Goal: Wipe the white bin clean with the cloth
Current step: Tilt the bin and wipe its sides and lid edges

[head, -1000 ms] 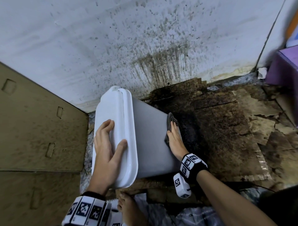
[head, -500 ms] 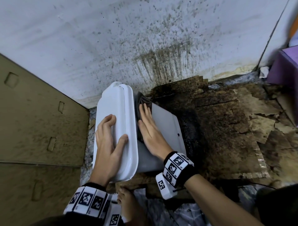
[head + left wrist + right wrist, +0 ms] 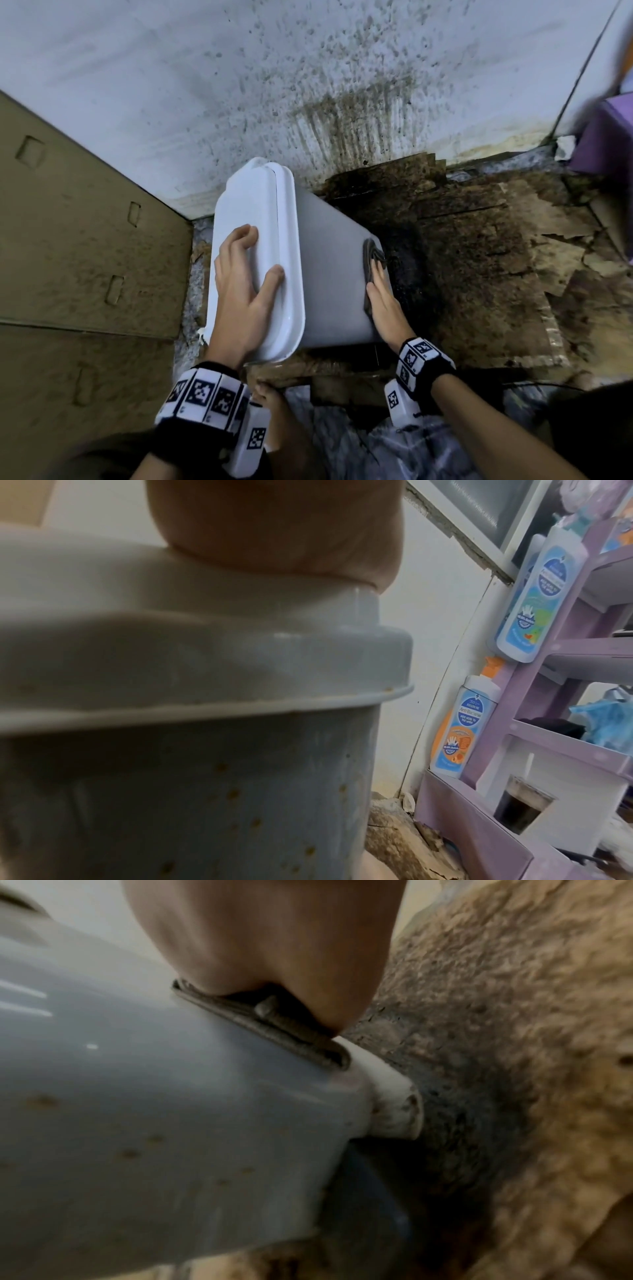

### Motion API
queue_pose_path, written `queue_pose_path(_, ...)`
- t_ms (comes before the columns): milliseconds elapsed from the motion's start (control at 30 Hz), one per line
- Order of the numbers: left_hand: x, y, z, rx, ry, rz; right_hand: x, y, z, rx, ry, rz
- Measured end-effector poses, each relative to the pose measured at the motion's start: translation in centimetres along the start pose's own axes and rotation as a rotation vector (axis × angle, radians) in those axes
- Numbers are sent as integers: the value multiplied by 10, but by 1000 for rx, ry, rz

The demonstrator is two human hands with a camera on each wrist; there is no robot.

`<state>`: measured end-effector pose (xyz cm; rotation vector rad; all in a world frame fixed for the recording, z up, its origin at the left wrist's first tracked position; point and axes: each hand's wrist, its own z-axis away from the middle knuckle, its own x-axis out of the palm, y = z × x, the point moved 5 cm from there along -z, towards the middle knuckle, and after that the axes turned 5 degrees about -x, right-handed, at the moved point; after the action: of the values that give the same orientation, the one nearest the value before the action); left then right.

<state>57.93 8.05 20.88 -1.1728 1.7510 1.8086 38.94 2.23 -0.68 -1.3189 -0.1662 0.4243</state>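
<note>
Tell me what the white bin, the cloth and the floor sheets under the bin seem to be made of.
White bin: looks like smooth moulded plastic, with glossy highlights and a rounded lid rim; brown specks dot its side.
Cloth: dark grey, probably woven or knitted fabric, showing ribbed folded edges.
Floor sheets: apparently stained cardboard or fibreboard, matte, torn and peeling in layers.

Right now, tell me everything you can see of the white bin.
The white bin is smooth plastic, oblong with rounded corners, its white lid closed. It stands tilted on stained, torn cardboard near a spattered wall. The left hand rests on the lid, bracing it; the right hand presses a dark grey cloth against the side near the base. Small brown spots still dot the side in both wrist views.
</note>
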Motion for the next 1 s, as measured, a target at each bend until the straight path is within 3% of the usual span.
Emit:
queue_pose_path(200, 4, 2, -2, 10, 12, -8, 18, -31, 17, -26, 39, -91)
queue_pose_path(433, 1, -4, -2, 6, 19, 1, 52, -114, 60, -312, -6, -91)
queue_pose_path(600, 3, -3, -2, 13, 22, 3, 45, -100, 66, -424, 21, 36)
queue_pose_path(733, 0, -4, -2, 8, 25, 7, 38, -67, 53, -343, 38, 29)
queue_pose_path(1000, -3, -11, -3, 27, 38, 35, 16, 9, 30, -31, 146, -22)
